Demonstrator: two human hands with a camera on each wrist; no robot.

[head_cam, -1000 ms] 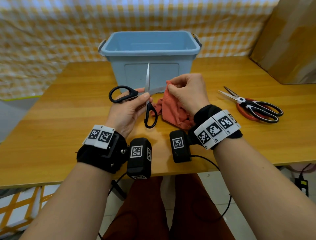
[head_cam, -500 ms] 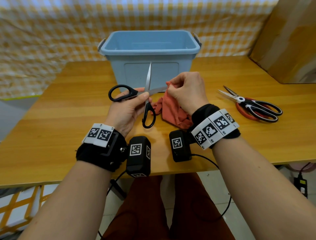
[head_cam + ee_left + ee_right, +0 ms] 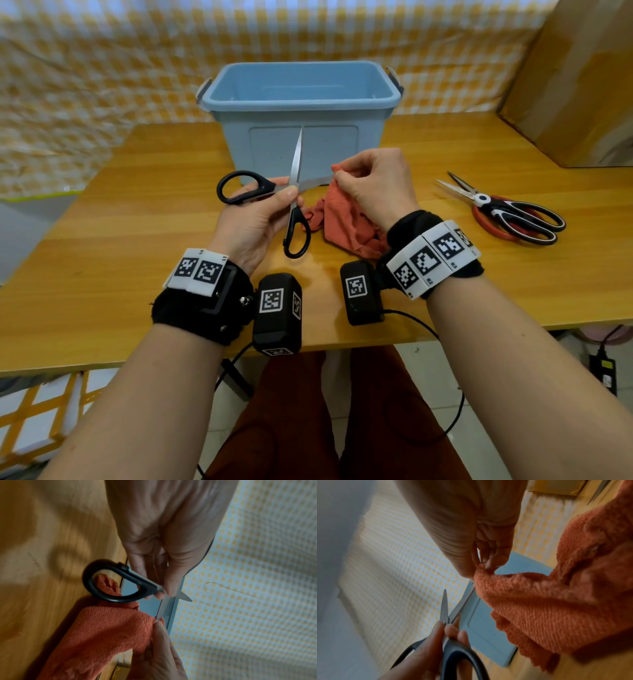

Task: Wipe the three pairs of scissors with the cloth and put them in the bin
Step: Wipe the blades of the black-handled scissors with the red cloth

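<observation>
Nearest me, the left hand (image 3: 253,222) grips the black-handled scissors (image 3: 291,192) at the pivot, blades spread. The right hand (image 3: 373,185) pinches the orange-red cloth (image 3: 342,222) round one blade's tip, so I'd say wiping of this pair is under way. Two more scissors (image 3: 507,212) lie stacked on the table (image 3: 137,240), still to do. Beyond, the blue bin (image 3: 301,102) looks empty.

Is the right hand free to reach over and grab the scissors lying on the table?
Probably not yet: the right hand pinches the cloth around a blade of the black scissors. The path to the table scissors looks clear.
</observation>
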